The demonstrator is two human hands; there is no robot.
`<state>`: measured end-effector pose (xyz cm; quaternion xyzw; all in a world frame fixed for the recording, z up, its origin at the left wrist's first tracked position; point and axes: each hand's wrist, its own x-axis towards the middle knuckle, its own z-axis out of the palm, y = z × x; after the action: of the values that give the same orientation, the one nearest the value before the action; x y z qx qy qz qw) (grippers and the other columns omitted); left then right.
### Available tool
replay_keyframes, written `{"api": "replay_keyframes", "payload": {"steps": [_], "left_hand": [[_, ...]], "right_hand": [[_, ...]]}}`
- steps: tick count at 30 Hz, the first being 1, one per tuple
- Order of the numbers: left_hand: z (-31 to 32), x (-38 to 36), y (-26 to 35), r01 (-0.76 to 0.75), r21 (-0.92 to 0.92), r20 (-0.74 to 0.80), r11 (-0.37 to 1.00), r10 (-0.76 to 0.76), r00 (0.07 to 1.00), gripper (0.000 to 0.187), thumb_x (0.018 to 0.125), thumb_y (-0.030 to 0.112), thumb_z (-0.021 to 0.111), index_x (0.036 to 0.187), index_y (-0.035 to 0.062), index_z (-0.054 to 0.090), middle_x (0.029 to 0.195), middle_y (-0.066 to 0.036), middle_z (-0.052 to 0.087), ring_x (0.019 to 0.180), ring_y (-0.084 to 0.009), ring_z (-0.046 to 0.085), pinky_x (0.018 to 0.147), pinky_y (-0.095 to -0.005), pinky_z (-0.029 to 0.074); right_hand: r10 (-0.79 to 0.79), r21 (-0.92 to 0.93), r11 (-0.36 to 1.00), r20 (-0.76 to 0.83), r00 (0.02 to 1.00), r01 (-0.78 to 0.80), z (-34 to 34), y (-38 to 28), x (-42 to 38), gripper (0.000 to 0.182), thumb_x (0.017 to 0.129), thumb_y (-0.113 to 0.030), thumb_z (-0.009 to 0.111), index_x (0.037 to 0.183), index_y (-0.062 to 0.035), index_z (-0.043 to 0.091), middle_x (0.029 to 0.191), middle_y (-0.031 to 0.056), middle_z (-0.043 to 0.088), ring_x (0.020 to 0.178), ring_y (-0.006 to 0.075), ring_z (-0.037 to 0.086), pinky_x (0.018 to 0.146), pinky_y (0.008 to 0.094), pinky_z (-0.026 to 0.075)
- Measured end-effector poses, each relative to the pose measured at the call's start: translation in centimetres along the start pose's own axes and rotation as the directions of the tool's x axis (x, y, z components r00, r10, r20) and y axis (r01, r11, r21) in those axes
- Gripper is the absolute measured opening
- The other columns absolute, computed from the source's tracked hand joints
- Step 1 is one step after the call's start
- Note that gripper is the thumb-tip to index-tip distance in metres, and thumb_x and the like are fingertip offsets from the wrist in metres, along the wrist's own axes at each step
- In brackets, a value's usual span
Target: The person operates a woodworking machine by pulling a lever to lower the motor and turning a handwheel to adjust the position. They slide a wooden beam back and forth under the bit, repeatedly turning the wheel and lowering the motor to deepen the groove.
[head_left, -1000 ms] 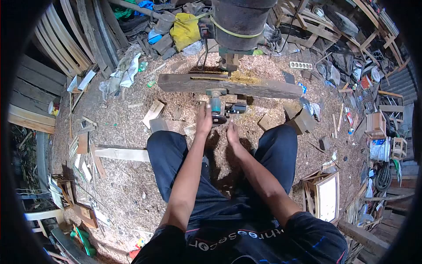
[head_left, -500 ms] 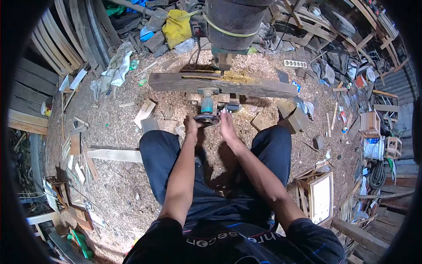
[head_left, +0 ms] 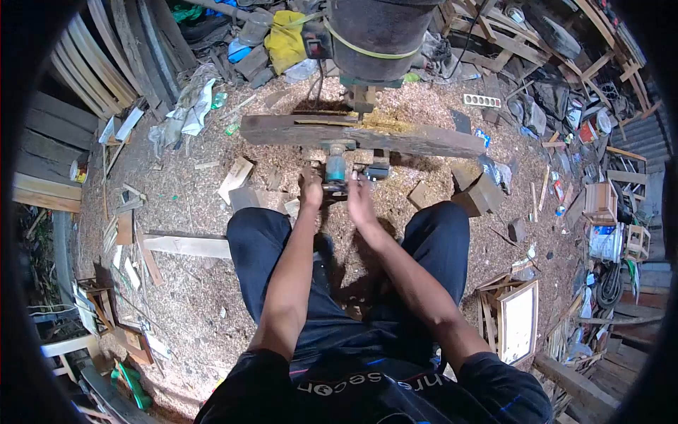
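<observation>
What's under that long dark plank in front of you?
Under the plank sits a teal power tool, with the left hand and right hand at its base. The plank covers its top.

Your left hand (head_left: 311,191) and right hand (head_left: 358,201) both reach to a teal power tool (head_left: 336,169) on the sawdust-covered floor (head_left: 205,297), just in front of a dark wooden plank (head_left: 417,140). Your left hand touches the tool's base; your right lies flat beside it. A framed panel (head_left: 518,321) leans near your right knee.
</observation>
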<state>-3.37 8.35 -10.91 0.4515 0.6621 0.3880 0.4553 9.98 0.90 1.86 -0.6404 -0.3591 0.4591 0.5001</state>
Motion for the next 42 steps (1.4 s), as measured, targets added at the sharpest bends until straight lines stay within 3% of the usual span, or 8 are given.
{"api": "replay_keyframes", "payload": {"steps": [10, 18, 22, 25, 27, 30, 33, 42], "left_hand": [[-1.1, -3.6, 6.8, -0.105, 0.178, 0.035, 0.978, 0.100, 0.994, 0.040, 0.093, 0.030, 0.050, 0.118, 0.0011, 0.061, 0.118, -0.021, 0.063, 0.110, -0.0299, 0.060, 0.094, -0.0362, 0.044], [-1.7, -3.1, 10.8, 0.364, -0.249, 0.207, 0.898, -0.317, 0.925, 0.066, 0.092, 0.053, 0.047, 0.125, -0.0035, 0.057, 0.123, -0.020, 0.060, 0.115, -0.0273, 0.055, 0.100, -0.0349, 0.038], [0.2, -1.5, 6.5, 0.044, 0.161, -0.126, 0.986, -0.023, 0.992, 0.046, 0.092, 0.045, 0.052, 0.110, 0.0046, 0.066, 0.106, -0.012, 0.065, 0.097, -0.0250, 0.061, 0.084, -0.0385, 0.047], [-0.1, -1.0, 5.2, 0.431, -0.450, 0.113, 0.782, -0.429, 0.896, 0.042, 0.088, 0.037, 0.054, 0.115, 0.0049, 0.064, 0.119, -0.013, 0.062, 0.112, -0.0256, 0.057, 0.097, -0.0367, 0.041], [0.0, -0.9, 4.2, 0.278, -0.665, 0.095, 0.693, -0.291, 0.952, 0.030, 0.089, 0.032, 0.056, 0.110, 0.0110, 0.064, 0.099, -0.008, 0.063, 0.085, -0.0209, 0.059, 0.078, -0.0331, 0.049], [-0.2, 1.7, -1.6, 0.258, -0.453, -0.051, 0.853, -0.314, 0.948, 0.039, 0.085, 0.027, 0.056, 0.117, 0.0051, 0.059, 0.114, -0.015, 0.059, 0.104, -0.0295, 0.056, 0.093, -0.0415, 0.043], [-2.0, 1.8, 0.6, 0.256, 0.122, -0.087, 0.959, -0.247, 0.965, 0.042, 0.084, 0.027, 0.056, 0.118, 0.0021, 0.057, 0.117, -0.021, 0.058, 0.111, -0.0344, 0.054, 0.097, -0.0438, 0.041], [1.4, -2.6, 9.8, -0.192, 0.341, -0.236, 0.920, 0.282, 0.930, 0.033, 0.087, 0.027, 0.060, 0.109, 0.0019, 0.061, 0.102, -0.020, 0.063, 0.098, -0.0377, 0.059, 0.090, -0.0420, 0.044]], "right_hand": [[0.246, 0.230, 0.958, -0.342, 0.907, -0.173, 4.4, 7.8, 4.4, 0.035, 0.088, -0.026, 0.040, 0.080, 0.0035, 0.057, 0.075, 0.0121, 0.058, 0.074, 0.0218, 0.052, 0.069, 0.0393, 0.041], [0.262, 0.501, 0.855, -0.198, 0.945, -0.133, 3.6, 4.5, 3.3, 0.052, 0.098, -0.043, 0.042, 0.095, 0.0047, 0.063, 0.087, 0.0068, 0.062, 0.088, 0.0190, 0.055, 0.085, 0.0329, 0.041], [0.383, 0.617, 0.770, -0.239, 0.892, -0.166, 4.2, 2.8, 3.1, 0.053, 0.100, -0.048, 0.039, 0.093, 0.0003, 0.060, 0.087, 0.0064, 0.060, 0.083, 0.0151, 0.054, 0.075, 0.0323, 0.044], [0.299, 0.489, 0.869, -0.402, 0.865, -0.073, 5.0, 0.1, 1.9, 0.053, 0.101, -0.048, 0.040, 0.088, -0.0004, 0.059, 0.087, 0.0056, 0.057, 0.079, 0.0147, 0.053, 0.070, 0.0320, 0.044], [0.159, 0.425, 0.905, -0.327, 0.932, -0.005, 4.6, -0.3, 1.6, 0.052, 0.101, -0.046, 0.040, 0.094, 0.0015, 0.058, 0.089, 0.0075, 0.056, 0.083, 0.0183, 0.052, 0.077, 0.0338, 0.043], [-0.049, 0.078, 0.994, -0.355, 0.933, 0.082, 5.1, 2.7, 2.0, 0.053, 0.102, -0.047, 0.035, 0.103, 0.0023, 0.055, 0.100, 0.0110, 0.055, 0.092, 0.0225, 0.050, 0.086, 0.0370, 0.040], [0.086, 0.365, 0.931, -0.265, 0.960, 0.017, 3.8, 3.0, 2.3, 0.058, 0.101, -0.052, 0.032, 0.108, 0.0011, 0.054, 0.102, 0.0094, 0.054, 0.092, 0.0210, 0.049, 0.085, 0.0363, 0.040], [0.263, 0.541, 0.829, -0.152, 0.953, -0.143, 4.1, 10.4, 5.6, 0.029, 0.097, -0.027, 0.047, 0.107, -0.0008, 0.056, 0.090, 0.0049, 0.055, 0.082, 0.0148, 0.051, 0.076, 0.0301, 0.042]]}}
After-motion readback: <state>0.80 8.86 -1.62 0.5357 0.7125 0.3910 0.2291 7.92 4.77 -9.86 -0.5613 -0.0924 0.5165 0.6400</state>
